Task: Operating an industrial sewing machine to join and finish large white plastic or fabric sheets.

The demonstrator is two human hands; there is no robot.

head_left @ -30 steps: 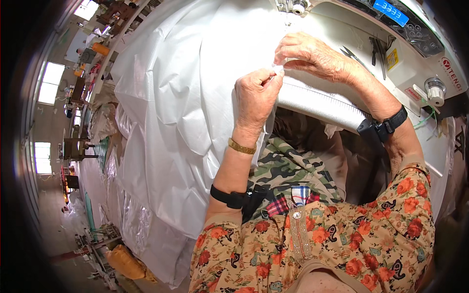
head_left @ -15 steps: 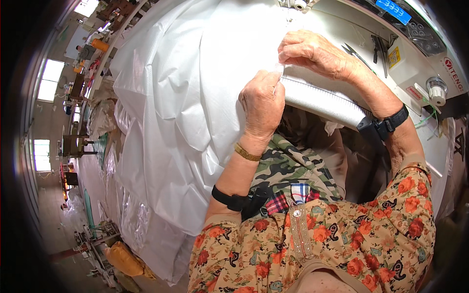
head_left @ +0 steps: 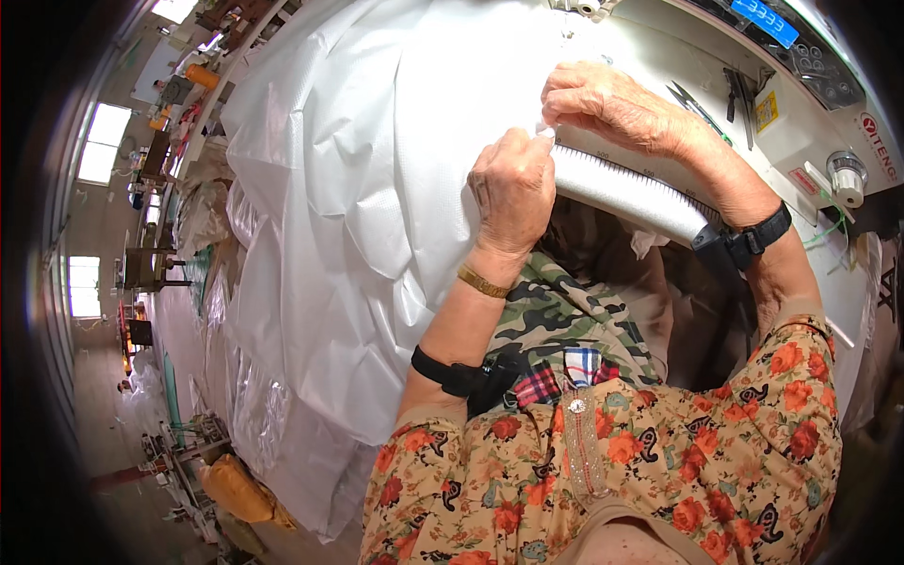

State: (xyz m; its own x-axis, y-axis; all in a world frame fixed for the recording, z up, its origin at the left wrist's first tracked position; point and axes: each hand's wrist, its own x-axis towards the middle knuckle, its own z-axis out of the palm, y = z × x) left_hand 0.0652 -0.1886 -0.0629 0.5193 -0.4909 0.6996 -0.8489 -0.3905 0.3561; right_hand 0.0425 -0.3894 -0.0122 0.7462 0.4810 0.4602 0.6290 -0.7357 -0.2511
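A large sheet of white, finely textured plastic-like fabric [head_left: 367, 188] spreads in folds over the table and hangs down on the left. My left hand [head_left: 514, 193] is closed on the sheet's near right edge, knuckles up. Just beyond it, my right hand [head_left: 607, 104] pinches the same edge with thumb and fingertips. A small white bit of the edge shows between the two hands. Both hands are close to the sewing machine's needle area [head_left: 570, 28]. The exact fold under the fingers is hidden.
The table's rounded silver front edge [head_left: 626, 193] carries a ruler scale. Right of my right hand lie thread snips [head_left: 695, 108] and a dark slim tool [head_left: 732, 94]. The machine body [head_left: 786, 118], with a lit display [head_left: 765, 21] and a knob [head_left: 847, 177], stands at right.
Both hands keep their grip on the edge and sit nearly in the same place. The whole view has shifted slightly; the sheet's folds have moved a little.
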